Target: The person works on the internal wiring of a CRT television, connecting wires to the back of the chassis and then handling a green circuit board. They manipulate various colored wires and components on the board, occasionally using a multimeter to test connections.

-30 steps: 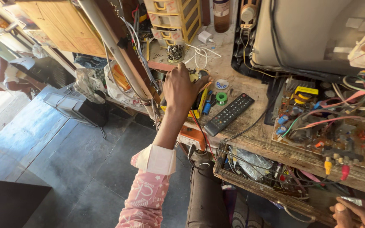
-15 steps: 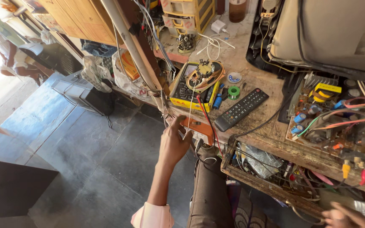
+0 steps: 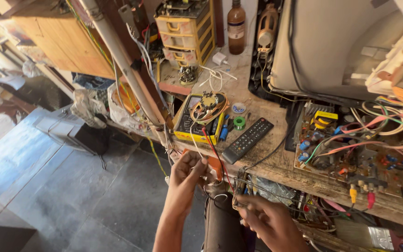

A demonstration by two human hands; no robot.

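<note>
Both hands work thin red and white wires (image 3: 211,144) at the wooden bench's (image 3: 276,168) front edge. The left hand (image 3: 185,179) pinches a wire, fingers closed. The right hand (image 3: 262,219), lower, grips the strands' other end. The wires run up to the yellow multimeter (image 3: 197,123) just beyond.

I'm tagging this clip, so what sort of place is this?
Most likely an electronics repair workshop: a bare circuit board with loose wires lies on a cluttered wooden bench, beside a yellow multimeter, a black remote control and an opened television.
</note>
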